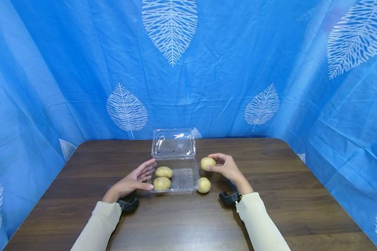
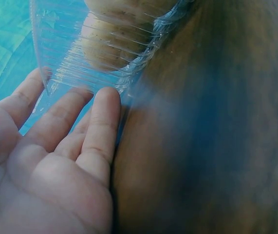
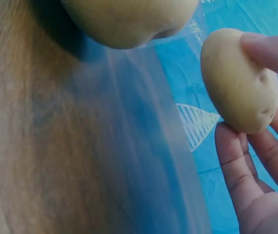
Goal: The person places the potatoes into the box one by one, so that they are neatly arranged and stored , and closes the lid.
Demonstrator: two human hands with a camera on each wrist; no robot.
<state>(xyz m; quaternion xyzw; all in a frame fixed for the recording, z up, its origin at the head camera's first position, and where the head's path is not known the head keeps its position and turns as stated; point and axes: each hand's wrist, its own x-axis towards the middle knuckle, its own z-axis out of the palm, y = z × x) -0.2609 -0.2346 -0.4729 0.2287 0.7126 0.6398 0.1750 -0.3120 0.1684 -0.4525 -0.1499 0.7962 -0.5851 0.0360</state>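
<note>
A clear plastic clamshell box [image 1: 185, 177] stands on the table with its lid [image 1: 173, 144] tipped back. Two potatoes, one behind [image 1: 164, 172] and one in front [image 1: 161, 183], lie in its left part. My left hand [image 1: 133, 180] is at the box's left side, fingers extended; the left wrist view has the fingertips [image 2: 107, 100] against its ribbed wall. My right hand [image 1: 227, 167] pinches a potato [image 3: 238, 80] between thumb and fingers, just right of the box. Another potato [image 1: 204, 185] rests on the table at the box's front right corner.
The brown wooden table [image 1: 176, 223] reaches back to a blue curtain [image 1: 207, 69] with white leaf prints. A black wrist device sits on each wrist, the left one [image 1: 128, 204] and the right one [image 1: 228, 198].
</note>
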